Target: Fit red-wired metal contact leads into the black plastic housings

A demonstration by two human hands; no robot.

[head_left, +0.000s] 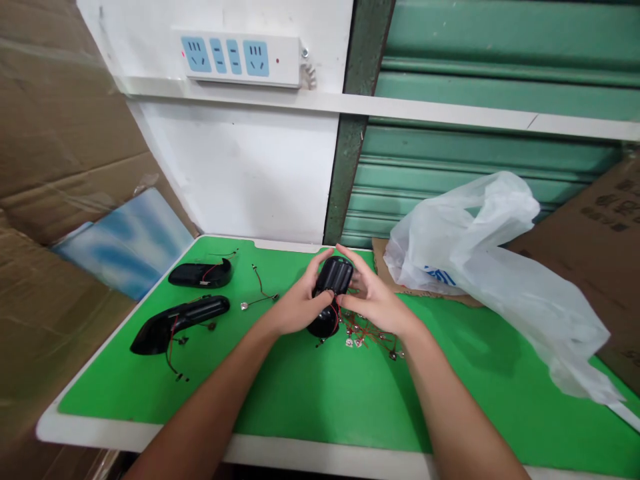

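Observation:
Between both hands, above the green mat, is a black plastic housing [336, 275] with a ribbed, hollow upper part, a rounded lower end and thin red wires. My left hand [304, 300] grips its left side, thumb across the middle. From the right, my right hand [373, 300] closes around it, its thumb meeting the wires near the centre. Just below and right of the housing lies a tangle of red-wired small parts [357, 333], partly hidden by my right hand. Two similar black housings, one upper [195, 274] and one lower [175, 321], lie at the left with wires attached.
A loose wired piece [260, 287] lies left of my hands on the green mat [280, 400]. White plastic bags [460, 227] rest on cardboard at the right. Cardboard walls [60, 133] flank the table, and a power strip [240, 59] is mounted on the back panel.

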